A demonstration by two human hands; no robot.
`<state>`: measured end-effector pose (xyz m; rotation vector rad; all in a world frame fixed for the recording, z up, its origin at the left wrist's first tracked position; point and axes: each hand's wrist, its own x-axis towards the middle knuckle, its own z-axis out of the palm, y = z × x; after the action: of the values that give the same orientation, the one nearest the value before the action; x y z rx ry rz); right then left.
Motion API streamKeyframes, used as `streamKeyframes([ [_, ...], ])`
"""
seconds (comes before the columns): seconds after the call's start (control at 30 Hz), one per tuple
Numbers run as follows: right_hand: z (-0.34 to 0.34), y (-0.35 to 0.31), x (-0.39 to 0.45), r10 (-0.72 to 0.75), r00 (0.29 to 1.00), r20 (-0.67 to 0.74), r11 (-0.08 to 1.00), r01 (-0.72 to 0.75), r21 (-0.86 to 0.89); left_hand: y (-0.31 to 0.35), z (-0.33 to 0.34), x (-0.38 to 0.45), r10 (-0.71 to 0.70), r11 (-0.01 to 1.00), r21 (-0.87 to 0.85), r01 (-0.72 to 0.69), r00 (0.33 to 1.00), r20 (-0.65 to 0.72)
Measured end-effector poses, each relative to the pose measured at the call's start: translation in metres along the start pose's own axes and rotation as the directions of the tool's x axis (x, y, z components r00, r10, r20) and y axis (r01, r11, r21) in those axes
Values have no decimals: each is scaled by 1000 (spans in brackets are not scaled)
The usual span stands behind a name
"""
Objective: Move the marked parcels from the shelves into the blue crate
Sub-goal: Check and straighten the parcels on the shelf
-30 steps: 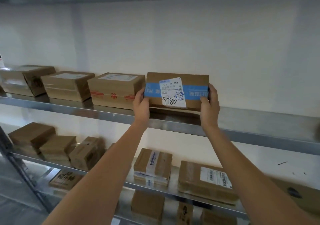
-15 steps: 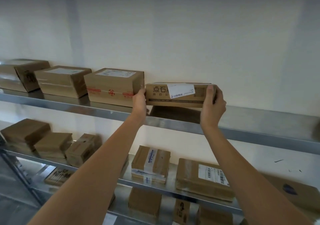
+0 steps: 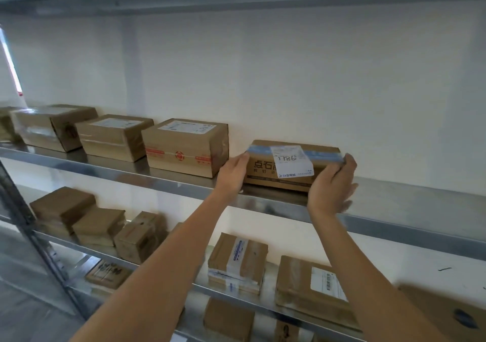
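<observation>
Left hand: left hand lies flat against the parcel's left end, fingers straight.
Right hand: right hand cups the right end, fingers curled round its corner.
Parcel: parcel sits on the upper shelf near its front edge, long axis along the shelf.
Label: white label, handwritten "1786", over blue tape.
Neighbour: red-taped box just left.

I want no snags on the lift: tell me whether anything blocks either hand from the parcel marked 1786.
Nothing visible does. The left hand and right hand are already at the two ends of the parcel marked 1786. The box with red tape sits to its left, apart from it.
</observation>
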<state>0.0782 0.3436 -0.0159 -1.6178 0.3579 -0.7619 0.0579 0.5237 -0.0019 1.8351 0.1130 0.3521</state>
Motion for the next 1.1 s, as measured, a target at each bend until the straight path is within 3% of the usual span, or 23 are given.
streamKeyframes([
  [0.17, -3, -4, -3, -99, 990, -102, 994, 104, 43, 2, 2, -4, 40, 999, 31, -41, 998, 40],
  [0.23, -3, -8, -3, -63, 989, -133, 992, 77, 98, 5, 0, -10, 77, 997, -2, -77, 995, 61],
  [0.33, -12, -10, -2, -11, 982, -188, 970, 56, 238, 6, -12, -27, 218, 966, -131, -224, 974, -59],
  [0.4, -17, -11, -5, -124, 960, -252, 956, 184, 230, -1, -38, -34, 356, 913, -140, -383, 916, -185],
  [0.47, -12, -22, -19, -340, 884, -320, 895, 409, 178, -5, -77, -28, 520, 819, -74, -568, 792, -321],
  [0.5, -4, -33, -31, -435, 838, -329, 844, 507, 174, -4, -99, -18, 558, 786, -26, -617, 728, -398],
  [0.57, 28, -60, -64, -561, 780, -276, 757, 619, 211, 1, -140, 8, 510, 814, 63, -577, 658, -554],
  [0.63, 75, -83, -106, -540, 835, -104, 777, 542, 321, 3, -170, 35, 378, 896, 61, -440, 682, -626],
  [0.7, 120, -94, -140, -402, 910, 98, 869, 345, 356, -7, -188, 56, 273, 944, 8, -329, 771, -576],
  [0.8, 169, -86, -155, -102, 954, 282, 975, 39, 221, -31, -199, 75, 88, 979, -142, -146, 932, -351],
  [0.87, 182, -76, -155, 37, 945, 326, 982, -95, 163, -44, -202, 79, -18, 973, -230, -29, 980, -200],
  [1.0, 186, -63, -153, 36, 944, 328, 977, -103, 189, -59, -206, 80, 8, 948, -317, -43, 994, -112],
  [1.1, 183, -65, -158, -9, 954, 301, 971, -63, 230, -61, -205, 76, 53, 934, -344, -93, 991, -124],
])
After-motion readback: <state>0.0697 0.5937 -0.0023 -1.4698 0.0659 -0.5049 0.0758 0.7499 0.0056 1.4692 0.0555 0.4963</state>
